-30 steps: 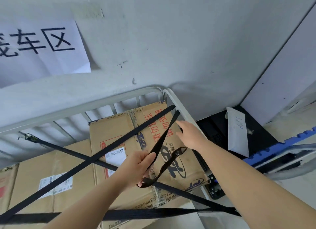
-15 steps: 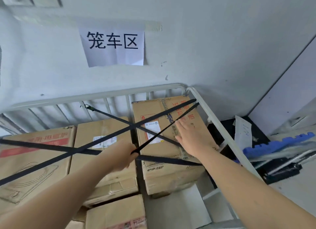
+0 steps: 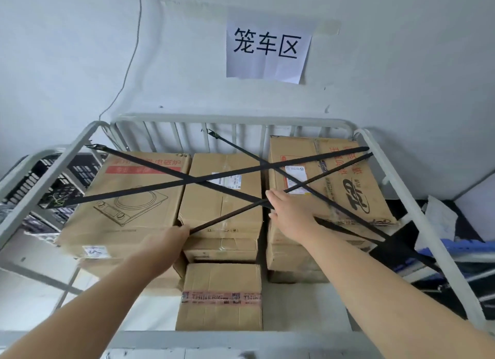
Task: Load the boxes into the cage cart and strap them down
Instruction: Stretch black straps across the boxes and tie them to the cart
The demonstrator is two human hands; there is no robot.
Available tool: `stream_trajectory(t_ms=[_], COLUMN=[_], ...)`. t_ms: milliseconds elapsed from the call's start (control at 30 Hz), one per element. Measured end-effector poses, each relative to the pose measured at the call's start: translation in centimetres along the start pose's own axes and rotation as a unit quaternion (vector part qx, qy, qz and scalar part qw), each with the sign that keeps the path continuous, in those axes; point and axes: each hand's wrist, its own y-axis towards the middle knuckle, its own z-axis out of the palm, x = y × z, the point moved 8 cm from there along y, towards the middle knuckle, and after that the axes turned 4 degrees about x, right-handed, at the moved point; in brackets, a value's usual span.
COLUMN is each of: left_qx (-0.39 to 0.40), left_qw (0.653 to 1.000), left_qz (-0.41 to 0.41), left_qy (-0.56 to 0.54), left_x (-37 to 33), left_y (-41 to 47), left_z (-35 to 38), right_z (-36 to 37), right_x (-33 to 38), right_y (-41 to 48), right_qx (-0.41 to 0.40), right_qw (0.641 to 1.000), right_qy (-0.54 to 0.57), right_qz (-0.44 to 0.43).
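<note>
Left grip (image 3: 166, 242) clenched the end of the thin strap (image 3: 230, 216), taut across the boxes (image 3: 214, 203) in the cage cart (image 3: 241, 118), right grip (image 3: 292, 211) lying released on it: strapping was under way, and fastening that end probably came next.

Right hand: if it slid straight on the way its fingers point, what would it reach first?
Likely the shipping label on the middle box, just ahead of the right hand; depth is unclear.
</note>
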Motion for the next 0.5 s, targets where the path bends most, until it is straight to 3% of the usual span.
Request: stream_trajectory(t_ms=[300, 500], left_qx=[-0.099, -0.028], left_qw=[0.991, 0.972], left_qz=[0.034, 0.030], left_qy=[-0.085, -0.230], left_x=[3.8, 7.3], left_y=[-5.6, -5.4], left_z=[2.4, 5.3], right_z=[4.9, 10.5], right_x=[8.1, 14.7], right_y=[0.5, 1.8], right_qx=[0.052, 0.161], right_qw=[0.994, 0.982], right_qy=[-0.006, 0.052], right_qz=[-0.097, -0.083])
